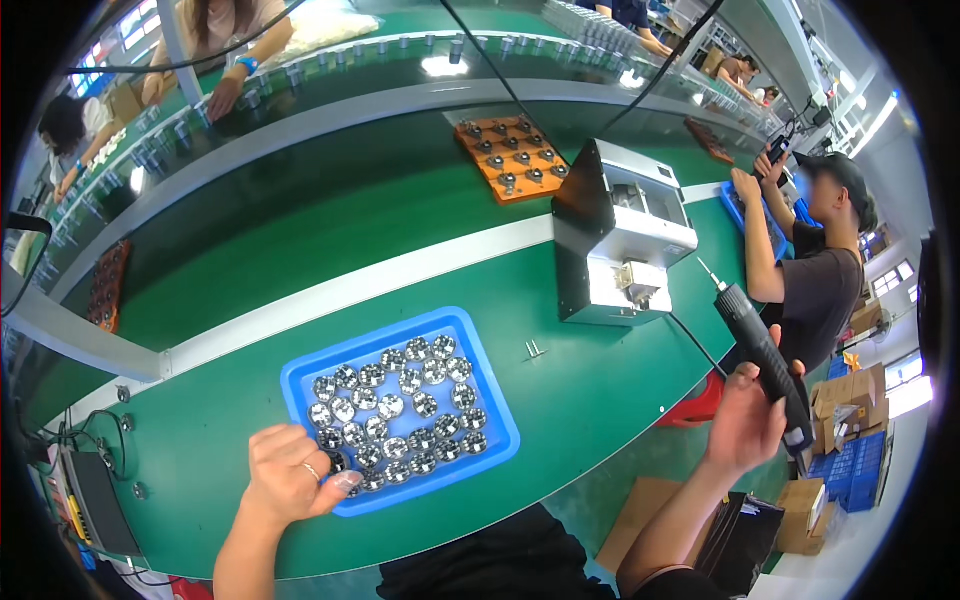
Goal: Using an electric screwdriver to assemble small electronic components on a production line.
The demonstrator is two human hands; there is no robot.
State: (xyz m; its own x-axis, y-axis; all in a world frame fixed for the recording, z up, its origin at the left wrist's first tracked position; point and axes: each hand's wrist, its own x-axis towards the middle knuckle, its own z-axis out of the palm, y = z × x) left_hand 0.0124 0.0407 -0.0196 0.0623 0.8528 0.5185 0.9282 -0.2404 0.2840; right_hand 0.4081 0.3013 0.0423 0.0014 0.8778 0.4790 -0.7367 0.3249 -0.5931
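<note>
A black electric screwdriver (pixel 762 355) is being gripped in the right hand (pixel 742 420), its fingers wrapped about the body, beyond the near edge of a green desk (pixel 590 400), with the bit being pointed up and leftward. The left hand (pixel 283 475), a ring being worn on it, is being held at the near left corner of a blue tray (pixel 497 385) with fingers curled in and thumb extended; whether anything is being pinched cannot be told. Rows of round metallic parts (pixel 424 405) are being carried in the tray, near the desk's front edge. Loose screws (pixel 533 349) are being left bare on the green surface between the tray and a black-and-silver machine (pixel 610 245), which is being stood by the far edge, where the desk is being bordered by a pale rail (pixel 400 278). Beyond it, more parts are being held in an orange tray (pixel 522 196). At the right, a tool is being raised by a co-worker in a dark cap (pixel 820 285). Behind, cardboard boxes (pixel 840 400) and blue crates (pixel 852 470) are being lit by bright windows (pixel 908 388).
</note>
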